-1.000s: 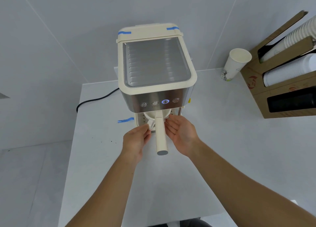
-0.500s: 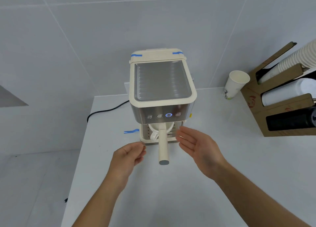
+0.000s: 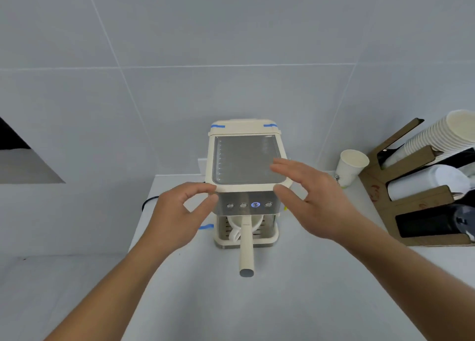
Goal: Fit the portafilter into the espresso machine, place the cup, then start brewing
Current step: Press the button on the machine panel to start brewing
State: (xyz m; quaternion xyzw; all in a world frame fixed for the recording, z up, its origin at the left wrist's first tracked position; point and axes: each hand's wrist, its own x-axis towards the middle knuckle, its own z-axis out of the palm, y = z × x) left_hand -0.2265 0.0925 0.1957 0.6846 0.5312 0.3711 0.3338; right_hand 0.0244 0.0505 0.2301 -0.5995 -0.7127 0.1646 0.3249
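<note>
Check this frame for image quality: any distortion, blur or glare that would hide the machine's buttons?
Head view: wide-angle bending curves the wall tile seams; lighting is flat and even, shadows faint. Both hands, left and right, are slightly soft. The steel top of the espresso machine shows mild sheen, no blown glare. The lit button stays readable.

A café-style coffee station: an espresso machine on a white counter, with a cardboard cup dispenser at far right.
</note>
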